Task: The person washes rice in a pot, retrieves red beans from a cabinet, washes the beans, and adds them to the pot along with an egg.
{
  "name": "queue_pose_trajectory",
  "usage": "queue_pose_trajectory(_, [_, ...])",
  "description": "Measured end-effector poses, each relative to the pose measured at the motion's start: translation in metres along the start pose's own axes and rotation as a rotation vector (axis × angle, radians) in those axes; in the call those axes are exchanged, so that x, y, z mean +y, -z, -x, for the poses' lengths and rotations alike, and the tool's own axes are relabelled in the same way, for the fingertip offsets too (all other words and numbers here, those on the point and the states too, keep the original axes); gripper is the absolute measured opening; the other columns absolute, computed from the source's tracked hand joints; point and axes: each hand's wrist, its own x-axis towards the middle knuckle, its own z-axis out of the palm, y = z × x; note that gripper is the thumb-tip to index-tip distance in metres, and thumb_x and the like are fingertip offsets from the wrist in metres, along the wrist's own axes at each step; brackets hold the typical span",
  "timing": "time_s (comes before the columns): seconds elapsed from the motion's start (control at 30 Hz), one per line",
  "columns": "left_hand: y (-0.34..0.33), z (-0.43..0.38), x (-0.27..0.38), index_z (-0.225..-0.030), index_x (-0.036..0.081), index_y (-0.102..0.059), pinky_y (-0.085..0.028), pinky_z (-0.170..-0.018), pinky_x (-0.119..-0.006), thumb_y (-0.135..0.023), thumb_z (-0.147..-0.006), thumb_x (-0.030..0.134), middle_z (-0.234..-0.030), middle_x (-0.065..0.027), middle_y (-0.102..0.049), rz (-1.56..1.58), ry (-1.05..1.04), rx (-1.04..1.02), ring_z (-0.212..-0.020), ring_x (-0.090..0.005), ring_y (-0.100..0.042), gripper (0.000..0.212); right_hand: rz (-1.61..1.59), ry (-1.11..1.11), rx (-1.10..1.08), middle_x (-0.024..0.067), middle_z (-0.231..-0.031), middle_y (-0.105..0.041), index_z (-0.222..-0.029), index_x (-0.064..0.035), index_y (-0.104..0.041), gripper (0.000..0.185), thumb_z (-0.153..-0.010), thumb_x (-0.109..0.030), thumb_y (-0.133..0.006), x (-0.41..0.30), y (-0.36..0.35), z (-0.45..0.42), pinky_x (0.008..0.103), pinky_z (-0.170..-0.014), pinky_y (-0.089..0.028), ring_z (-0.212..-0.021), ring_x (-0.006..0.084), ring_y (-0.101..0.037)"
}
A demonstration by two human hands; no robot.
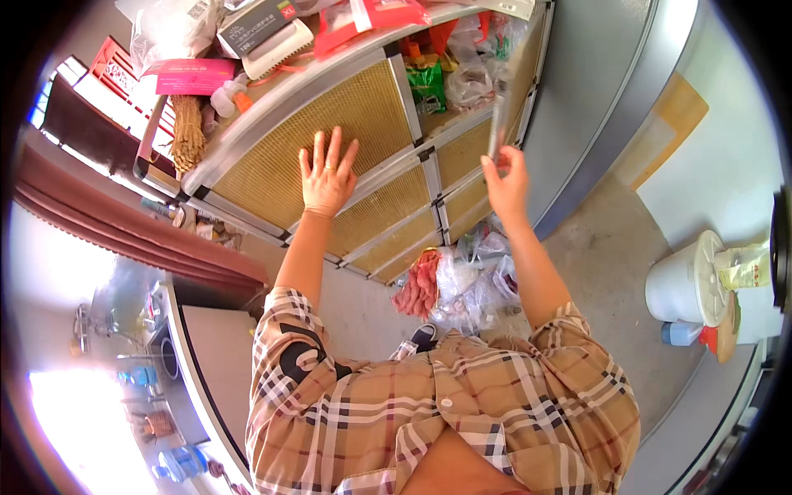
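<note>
My left hand (328,176) lies with fingers spread against a yellowish mesh-patterned cabinet door (365,105) in a silver metal frame, gripping nothing. Between thumb and fingers, my right hand (510,185) holds the lower edge of a swung-out cabinet door (500,111), seen nearly edge-on. Behind that door an open compartment shows a green packet (426,85) and clear plastic bags (470,86). More of its contents are hidden by the door. Other closed panels (396,213) of the same cabinet sit below.
On the cabinet top are a dark glove box (263,26), a pink packet (195,77), a red packet (371,21) and a straw whisk (187,133). Plastic bags (476,278) and a red cloth-like bundle (417,284) lie by my feet. A lidded white bucket (677,284) stands right.
</note>
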Motion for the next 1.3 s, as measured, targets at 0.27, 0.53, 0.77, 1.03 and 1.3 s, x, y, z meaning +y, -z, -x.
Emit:
queue_pose_trajectory(0.27, [0.018, -0.015, 0.033, -0.120, 0.017, -0.044, -0.017, -0.097, -0.056, -0.055, -0.065, 0.010, -0.138, -0.0071, -0.020, 0.058, 0.120, -0.049, -0.126, -0.0335, -0.017, 0.057, 0.035, 0.201, -0.187, 0.0185, -0.099, -0.046, -0.114, -0.0014, -0.034, 0.052, -0.070, -0.009, -0.061, -0.020, -0.092, -0.022, 0.0412, -0.084, -0.035, -0.096, 0.0343, -0.043])
queue_pose_trajectory(0.53, [0.020, -0.018, 0.068, -0.117, 0.011, -0.046, -0.018, -0.097, -0.055, -0.056, -0.063, 0.008, -0.136, -0.0136, -0.020, 0.161, 0.135, -0.093, -0.126, -0.0359, -0.017, 0.055, -0.205, 0.008, -0.103, 0.0065, -0.071, -0.049, -0.086, -0.0012, -0.051, 0.032, -0.069, -0.022, -0.068, 0.004, -0.027, -0.016, 0.0292, -0.060, -0.040, -0.066, 0.0176, -0.047])
queue_pose_trajectory(0.77, [0.007, -0.036, 0.079, -0.117, 0.011, -0.046, -0.019, -0.097, -0.055, -0.056, -0.063, 0.006, -0.137, -0.0120, -0.018, 0.197, 0.103, -0.133, -0.126, -0.0359, -0.015, 0.054, -0.266, -0.050, 0.122, 0.0039, -0.080, -0.047, -0.087, 0.0005, -0.048, 0.016, -0.076, -0.008, -0.055, 0.037, 0.114, -0.009, 0.0232, -0.067, -0.039, -0.071, 0.0109, -0.045])
queue_pose_trajectory(1.03, [-0.002, -0.027, 0.069, -0.114, 0.012, -0.049, -0.019, -0.098, -0.055, -0.056, -0.062, 0.005, -0.137, -0.0070, -0.020, 0.099, 0.067, -0.181, -0.126, -0.0334, -0.016, 0.053, -0.173, 0.048, 0.096, 0.0045, -0.080, -0.047, -0.085, 0.0012, -0.047, 0.016, -0.075, -0.008, -0.055, 0.043, 0.108, -0.008, 0.0228, -0.065, -0.038, -0.071, 0.0110, -0.045])
queue_pose_trajectory(1.3, [0.011, -0.043, 0.087, -0.114, 0.007, -0.048, -0.021, -0.097, -0.053, -0.056, -0.065, 0.005, -0.134, -0.0140, -0.024, 0.323, 0.109, -0.092, -0.125, -0.0337, -0.020, 0.050, -0.242, 0.027, -0.138, 0.0101, -0.086, -0.050, -0.095, -0.0017, -0.050, 0.029, -0.072, -0.010, -0.064, 0.001, -0.044, -0.017, 0.0291, -0.066, -0.043, -0.079, 0.0206, -0.050])
